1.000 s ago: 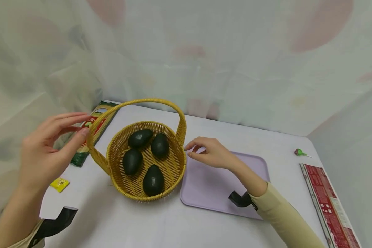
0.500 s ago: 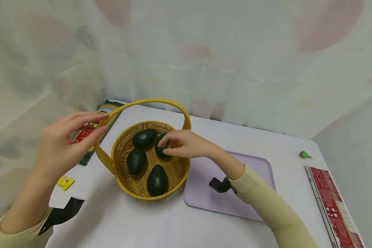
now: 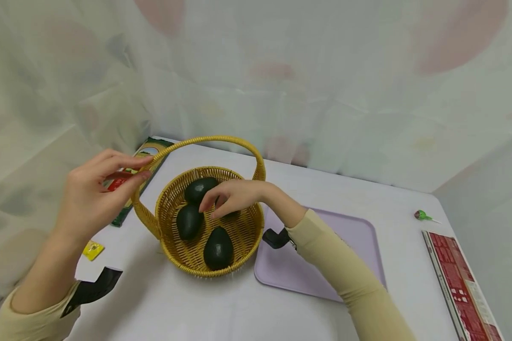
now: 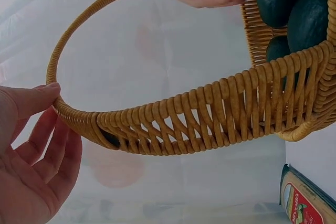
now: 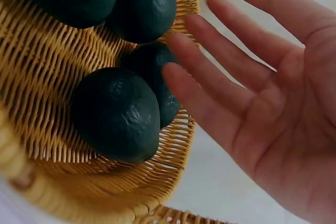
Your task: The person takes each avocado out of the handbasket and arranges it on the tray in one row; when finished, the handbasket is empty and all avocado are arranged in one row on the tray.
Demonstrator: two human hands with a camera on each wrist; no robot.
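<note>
A yellow woven basket [image 3: 196, 272] stands on the white table with several dark green avocados [image 3: 218, 248] inside. My left hand [image 3: 95, 189] pinches the left side of its arched handle [image 3: 222, 138] between thumb and fingertips, as the left wrist view confirms. Over the basket hovers my right hand [image 3: 238, 195], its fingers loosely bent downward and holding nothing. It covers much of one avocado in the head view. In the right wrist view the fingers [image 5: 210, 82] are spread near an avocado [image 5: 116, 114] at the basket's side.
A lilac tray [image 3: 298, 279] lies right of the basket, under the right forearm. Behind the handle is a green and red packet [image 3: 121, 208]. A small yellow sachet [image 3: 93, 250] lies at left; a lollipop [image 3: 422, 215] and a red box [image 3: 456, 284] lie at right.
My right hand has moved left from beside the rim to above the avocados. The left hand has come in from beside the handle and now pinches it.
</note>
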